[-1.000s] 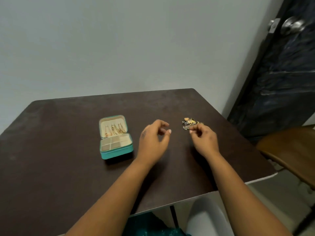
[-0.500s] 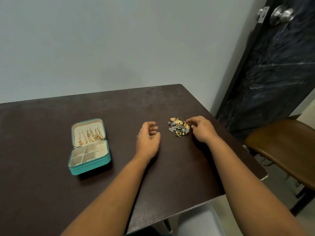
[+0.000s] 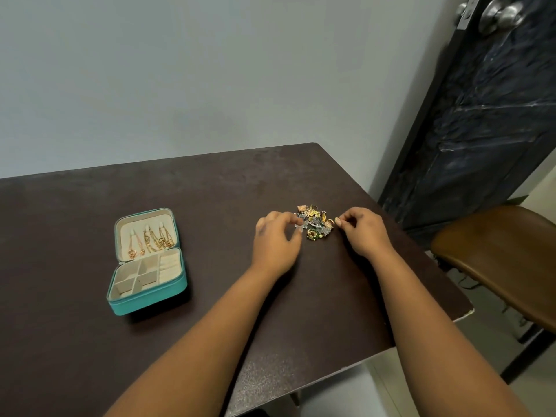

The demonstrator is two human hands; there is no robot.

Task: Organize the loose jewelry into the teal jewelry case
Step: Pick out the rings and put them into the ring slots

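Observation:
The teal jewelry case (image 3: 168,291) lies open on the left of the dark table (image 3: 90,341). Gold chains (image 3: 153,240) hang in its cream lid, and the divided tray below looks empty. A pile of loose jewelry (image 3: 314,225), gold, silver and green pieces, sits to the right of the middle. My left hand (image 3: 275,240) is at the pile's left edge, blurred, thumb and forefinger apart around a small silver piece. My right hand (image 3: 365,233) is at the pile's right edge with its fingertips pinched together beside a gold ring; whether they hold anything is hidden.
A grey wall runs behind the table. On the right stands a dark door (image 3: 487,115) with a metal knob (image 3: 501,13). A brown chair seat (image 3: 505,257) sits by the table's right edge. The table's near right corner (image 3: 467,311) is chipped white.
My left hand has moved right from the table's middle to the left edge of the pile. My right hand stays at the pile's right side. The camera has turned a little to the right.

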